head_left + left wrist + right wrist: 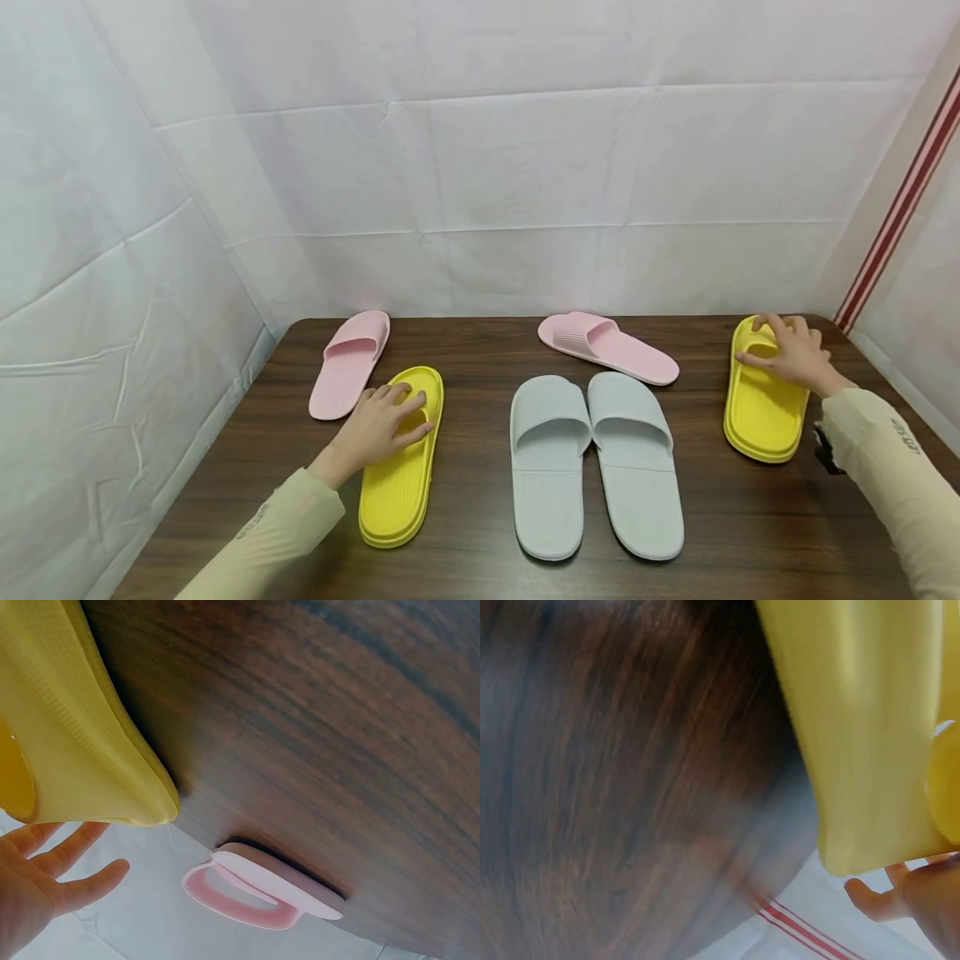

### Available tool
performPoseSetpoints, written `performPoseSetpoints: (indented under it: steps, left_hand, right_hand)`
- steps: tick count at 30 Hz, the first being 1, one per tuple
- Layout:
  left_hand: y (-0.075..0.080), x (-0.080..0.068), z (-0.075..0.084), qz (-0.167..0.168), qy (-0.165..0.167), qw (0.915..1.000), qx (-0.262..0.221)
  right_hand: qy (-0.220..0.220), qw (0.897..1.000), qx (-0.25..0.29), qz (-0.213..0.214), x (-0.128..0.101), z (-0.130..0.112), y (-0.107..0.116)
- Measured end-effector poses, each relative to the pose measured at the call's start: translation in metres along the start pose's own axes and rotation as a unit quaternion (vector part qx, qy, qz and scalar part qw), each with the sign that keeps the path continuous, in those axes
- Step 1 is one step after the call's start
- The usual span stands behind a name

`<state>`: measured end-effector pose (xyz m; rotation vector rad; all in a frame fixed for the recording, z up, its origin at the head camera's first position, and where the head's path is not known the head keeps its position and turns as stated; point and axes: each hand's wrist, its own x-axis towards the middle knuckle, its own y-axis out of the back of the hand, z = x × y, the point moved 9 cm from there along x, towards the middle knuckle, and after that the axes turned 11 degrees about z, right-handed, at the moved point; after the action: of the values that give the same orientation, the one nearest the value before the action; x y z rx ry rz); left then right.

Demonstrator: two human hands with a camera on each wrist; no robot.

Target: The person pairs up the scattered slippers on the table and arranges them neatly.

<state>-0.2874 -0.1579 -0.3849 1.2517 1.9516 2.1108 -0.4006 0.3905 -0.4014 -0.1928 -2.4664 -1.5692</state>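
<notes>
L hand grip on left yellow slipper strap, R hand grip on right yellow slipper strap

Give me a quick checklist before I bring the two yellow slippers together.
1. Left hand on left yellow slipper: ok, fingers over its strap.
2. Right hand on right yellow slipper: ok, fingers at the toe end.
3. Firm grip on both: cannot tell.
4. Table between them free: not ok, grey pair lies there.
5. Pink slippers, left and right, out of the way: cannot tell, the left one is close.
</notes>
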Motion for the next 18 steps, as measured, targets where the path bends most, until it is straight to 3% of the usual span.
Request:
performPoseSetpoints:
  steps: [6,18]
  left_hand:
    - [0.000,0.000,-0.001,0.000,0.002,1.0000,0.001]
    - [0.002,0.001,0.000,0.002,0.003,1.0000,-0.002]
  right_hand:
    - [0.038,0.997,-0.055,0.048,-0.002,-0.011,0.012]
    - [0.063,0.991,-0.086,0.075,-0.011,-0.013,0.026]
